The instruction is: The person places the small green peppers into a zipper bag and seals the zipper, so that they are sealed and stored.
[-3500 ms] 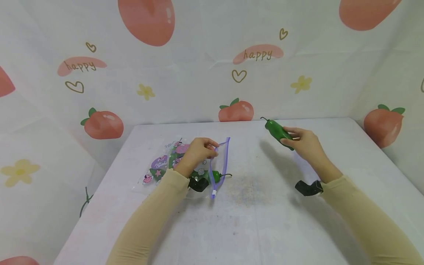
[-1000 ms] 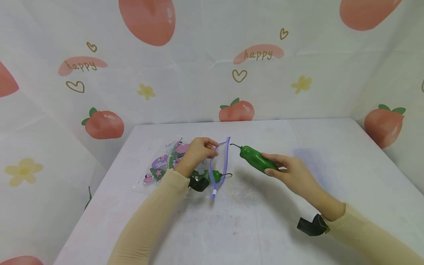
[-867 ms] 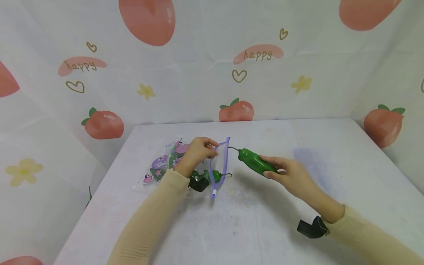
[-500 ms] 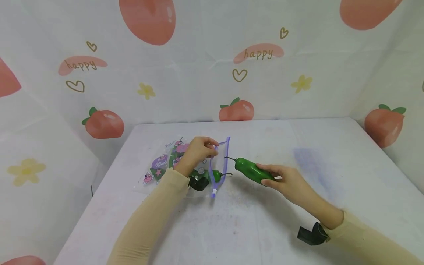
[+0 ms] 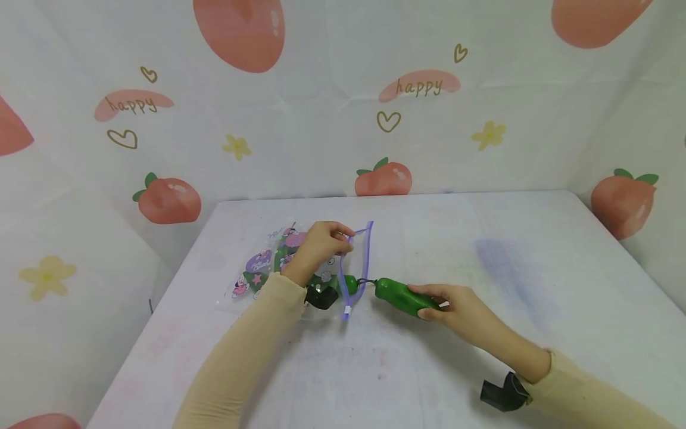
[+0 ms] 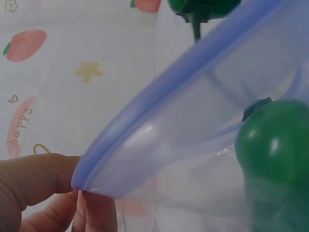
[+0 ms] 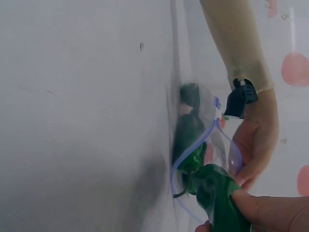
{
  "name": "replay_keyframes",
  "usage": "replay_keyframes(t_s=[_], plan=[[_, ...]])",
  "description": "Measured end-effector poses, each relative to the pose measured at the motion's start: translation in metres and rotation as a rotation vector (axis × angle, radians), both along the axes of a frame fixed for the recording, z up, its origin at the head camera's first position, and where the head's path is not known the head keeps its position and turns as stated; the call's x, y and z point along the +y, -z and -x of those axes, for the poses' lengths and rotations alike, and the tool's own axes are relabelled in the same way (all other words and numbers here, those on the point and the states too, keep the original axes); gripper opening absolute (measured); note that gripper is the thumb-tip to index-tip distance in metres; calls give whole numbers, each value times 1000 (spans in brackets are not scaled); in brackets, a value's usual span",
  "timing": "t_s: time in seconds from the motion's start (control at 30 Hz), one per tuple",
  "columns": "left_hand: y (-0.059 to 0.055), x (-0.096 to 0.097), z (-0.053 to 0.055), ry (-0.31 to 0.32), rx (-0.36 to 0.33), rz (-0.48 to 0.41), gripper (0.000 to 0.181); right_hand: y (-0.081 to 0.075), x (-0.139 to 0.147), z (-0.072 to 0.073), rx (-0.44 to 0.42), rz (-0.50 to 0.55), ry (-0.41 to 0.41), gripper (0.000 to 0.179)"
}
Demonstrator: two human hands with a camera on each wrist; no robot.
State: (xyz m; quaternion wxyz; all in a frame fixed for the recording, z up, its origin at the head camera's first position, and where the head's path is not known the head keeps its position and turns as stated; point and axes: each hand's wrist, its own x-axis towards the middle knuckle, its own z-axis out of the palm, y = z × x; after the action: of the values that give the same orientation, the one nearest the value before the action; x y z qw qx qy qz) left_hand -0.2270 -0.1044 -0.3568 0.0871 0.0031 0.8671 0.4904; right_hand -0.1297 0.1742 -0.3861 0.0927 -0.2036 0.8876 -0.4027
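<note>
A clear zip bag [image 5: 368, 247] with a purple seal and cartoon prints lies at the table's left middle, its mouth spread toward the right. My left hand [image 5: 320, 250] pinches the upper rim between thumb and fingers. Inside, a green pepper [image 5: 349, 285] lies with its stem poking out of the mouth; more green shows through the printed plastic. My right hand [image 5: 463, 307] grips another green pepper [image 5: 399, 296] by its blunt end. That pepper's stem points left and reaches the bag's opening. In the left wrist view, the held pepper [image 6: 207, 7] hangs outside the purple rim.
The white table [image 5: 429, 381] carries faint stains. A peach-print cloth [image 5: 300, 137] stands behind it and on both sides. Black wrist cameras [image 5: 321, 297] stick out from the sleeves. A thin dark stem-like thing [image 5: 150, 305] shows at the left table edge.
My right hand has brought its pepper left and down, from over the right side of the table to the bag's mouth. The left hand and the bag stay in place.
</note>
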Motion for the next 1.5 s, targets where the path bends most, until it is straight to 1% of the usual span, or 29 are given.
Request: replay_keyframes(t_s=[0.13,0.33,0.47,0.87,1.03,1.3,1.5], plan=[[0,0,0,0,-1,1,24,2,-1,-2,17,-3,-26,42],[0,1,0,0,-1,5,24,3,-4,-1,17,-33,-25,42],[0,1,0,-3,-9,-12,24,2,-8,1,10,-48,-28,42],[-1,1,0,13,14,-11,25,3,-17,9,0,-44,-43,42],[-3,2,0,13,6,-9,27,0,-22,13,-2,-44,-45,42],[-3,3,0,15,9,7,30,0,-26,19,48,-50,-50,40],[-4,3,-1,10,13,23,27,-1,-31,25,55,-42,-55,39]])
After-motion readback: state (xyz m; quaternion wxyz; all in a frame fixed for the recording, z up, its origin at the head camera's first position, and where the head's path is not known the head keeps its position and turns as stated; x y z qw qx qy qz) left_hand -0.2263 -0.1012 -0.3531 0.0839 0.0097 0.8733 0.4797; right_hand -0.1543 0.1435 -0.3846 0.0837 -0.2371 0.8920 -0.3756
